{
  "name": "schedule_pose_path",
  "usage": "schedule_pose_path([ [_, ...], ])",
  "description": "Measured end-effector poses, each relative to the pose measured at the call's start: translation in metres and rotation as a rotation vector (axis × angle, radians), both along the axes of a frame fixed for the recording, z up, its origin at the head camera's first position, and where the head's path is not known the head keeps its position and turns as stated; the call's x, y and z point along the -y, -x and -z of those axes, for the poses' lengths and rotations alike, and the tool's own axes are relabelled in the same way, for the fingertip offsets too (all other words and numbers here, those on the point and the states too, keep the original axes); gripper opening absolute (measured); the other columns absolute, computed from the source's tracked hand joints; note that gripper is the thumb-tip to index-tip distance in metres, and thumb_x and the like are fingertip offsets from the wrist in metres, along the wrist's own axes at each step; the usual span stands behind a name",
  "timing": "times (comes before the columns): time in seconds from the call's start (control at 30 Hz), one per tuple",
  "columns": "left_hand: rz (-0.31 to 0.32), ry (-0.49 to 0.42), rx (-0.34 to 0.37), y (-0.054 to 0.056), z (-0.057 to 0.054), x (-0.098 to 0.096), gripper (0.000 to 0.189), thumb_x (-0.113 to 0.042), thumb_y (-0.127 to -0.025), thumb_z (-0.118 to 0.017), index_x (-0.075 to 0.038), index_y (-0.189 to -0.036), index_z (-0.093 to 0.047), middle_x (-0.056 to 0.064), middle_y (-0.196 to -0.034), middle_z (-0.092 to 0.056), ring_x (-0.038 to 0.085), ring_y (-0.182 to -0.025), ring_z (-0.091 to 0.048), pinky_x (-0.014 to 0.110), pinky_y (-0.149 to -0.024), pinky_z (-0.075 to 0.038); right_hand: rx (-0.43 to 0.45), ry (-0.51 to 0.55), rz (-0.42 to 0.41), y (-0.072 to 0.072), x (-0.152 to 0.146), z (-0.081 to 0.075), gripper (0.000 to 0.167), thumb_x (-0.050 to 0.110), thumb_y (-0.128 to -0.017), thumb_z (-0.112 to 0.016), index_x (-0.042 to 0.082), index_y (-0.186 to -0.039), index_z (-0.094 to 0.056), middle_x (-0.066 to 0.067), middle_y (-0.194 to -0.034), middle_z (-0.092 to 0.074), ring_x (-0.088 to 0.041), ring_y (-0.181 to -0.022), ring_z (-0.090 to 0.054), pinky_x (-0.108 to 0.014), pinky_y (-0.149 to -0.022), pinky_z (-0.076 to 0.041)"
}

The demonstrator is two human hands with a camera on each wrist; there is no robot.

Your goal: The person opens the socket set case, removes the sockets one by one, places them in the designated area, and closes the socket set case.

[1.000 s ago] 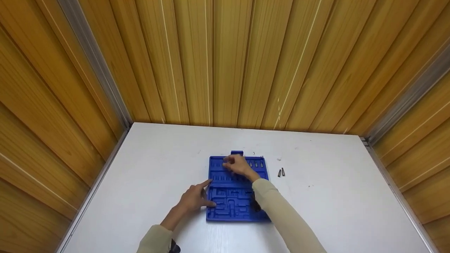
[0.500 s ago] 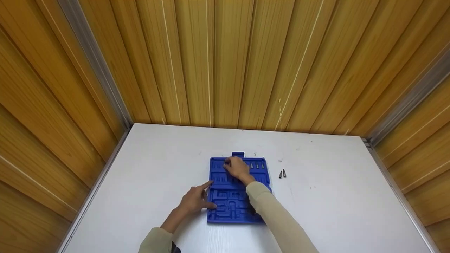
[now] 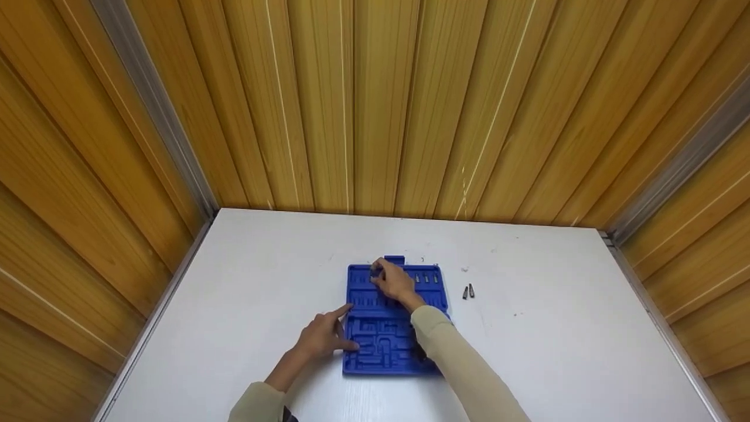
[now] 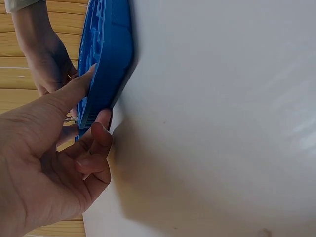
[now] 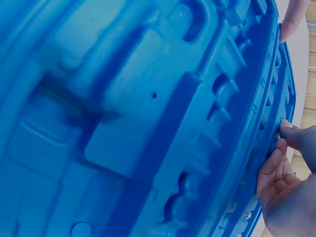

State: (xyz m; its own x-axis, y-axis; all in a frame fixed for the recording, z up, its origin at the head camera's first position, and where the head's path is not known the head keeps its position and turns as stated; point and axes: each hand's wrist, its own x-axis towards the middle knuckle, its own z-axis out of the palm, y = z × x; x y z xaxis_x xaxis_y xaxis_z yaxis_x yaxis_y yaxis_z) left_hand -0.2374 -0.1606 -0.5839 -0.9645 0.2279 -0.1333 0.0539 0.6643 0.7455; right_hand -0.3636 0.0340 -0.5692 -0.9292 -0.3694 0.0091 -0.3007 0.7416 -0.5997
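Note:
An open blue moulded tool case [image 3: 366,370] lies on the white table, its shaped recesses facing up. My left hand [image 3: 319,335] grips its left edge; in the left wrist view the thumb [image 4: 89,76] lies over the rim while other fingers rest against the side. Over the case's far half, my right hand [image 3: 395,281] pinches a small metal bit [image 3: 373,272] between thumb and fingers at the top row of slots. That bit is mostly hidden by the fingertips. Further right in the same row stand several small metal bits [image 3: 426,278].
Two dark metal bits [image 3: 469,291] lie on the table [image 3: 545,328] to the right of the case. A blue latch flap [image 3: 394,259] sticks out at the case's far edge. Yellow wood-patterned panels [image 3: 375,117] wall in the table's back and sides.
The right hand has settled lower over the top row, its forearm shifting slightly left, with thumb and fingers at the slots. The left hand keeps its grip on the case's edge.

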Motion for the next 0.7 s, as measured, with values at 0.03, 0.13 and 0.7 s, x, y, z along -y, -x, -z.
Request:
schedule_pose_path([
  [0.03, -0.001, 0.000, -0.002, 0.000, 0.000, 0.001, 0.091, -0.026, -0.076, -0.091, -0.005, -0.153, -0.046, -0.001, -0.078, -0.062, 0.011, -0.062, -0.052, 0.025, -0.053, -0.041, 0.003, 0.001, -0.007, -0.001, 0.000, 0.001, 0.020, 0.017, -0.098, -0.069, 0.010, -0.117, -0.068, -0.011, -0.096, -0.070, -0.023, -0.081, -0.064, -0.041, -0.072, -0.050],
  [0.13, -0.002, -0.001, -0.005, 0.000, 0.000, 0.001, 0.092, -0.027, -0.076, -0.091, -0.005, -0.153, -0.046, -0.001, -0.078, -0.061, 0.011, -0.062, -0.052, 0.025, -0.053, -0.041, 0.011, 0.007, -0.017, -0.001, 0.001, 0.002, 0.018, 0.020, -0.097, -0.071, 0.010, -0.112, -0.073, -0.012, -0.103, -0.072, -0.029, -0.094, -0.067, -0.050, -0.083, -0.054],
  [0.7, 0.006, 0.008, -0.005, 0.000, 0.000, 0.001, 0.092, -0.027, -0.076, -0.091, -0.006, -0.153, -0.045, -0.001, -0.078, -0.063, 0.010, -0.063, -0.053, 0.026, -0.055, -0.043, 0.137, 0.313, -0.063, 0.002, -0.012, -0.002, 0.010, 0.006, -0.097, -0.068, -0.002, -0.093, -0.066, -0.021, -0.102, -0.074, -0.024, -0.079, -0.067, -0.028, -0.061, -0.050],
])
